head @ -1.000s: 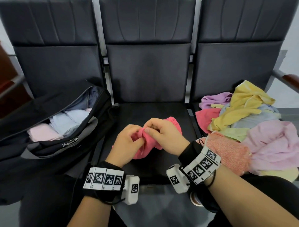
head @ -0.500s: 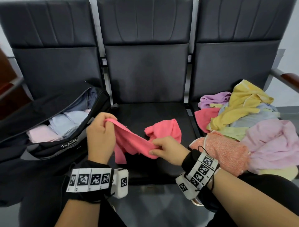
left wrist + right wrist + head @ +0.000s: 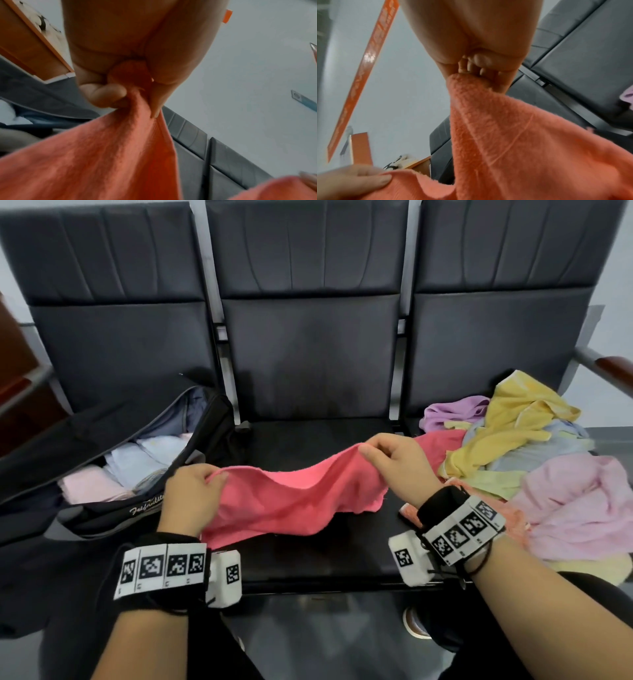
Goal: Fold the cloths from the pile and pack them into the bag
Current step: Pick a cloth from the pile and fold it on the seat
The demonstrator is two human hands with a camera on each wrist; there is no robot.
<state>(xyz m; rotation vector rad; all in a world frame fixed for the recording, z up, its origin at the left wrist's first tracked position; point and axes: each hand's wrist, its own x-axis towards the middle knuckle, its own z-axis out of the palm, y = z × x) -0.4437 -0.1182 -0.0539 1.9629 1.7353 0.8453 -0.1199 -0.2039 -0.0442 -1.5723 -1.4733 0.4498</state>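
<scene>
Presently the left hand [image 3: 191, 494] and right hand [image 3: 399, 465] each pinch the pink cloth [image 3: 294, 501], spread over the seat [image 3: 308, 559]; folding comes next, needing aligned corners.

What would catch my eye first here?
A bright pink cloth stretched between the left hand and right hand, above the middle seat. To its right lies a colourful pile of cloths; to its left an open black bag with folded pale cloths inside.
</scene>
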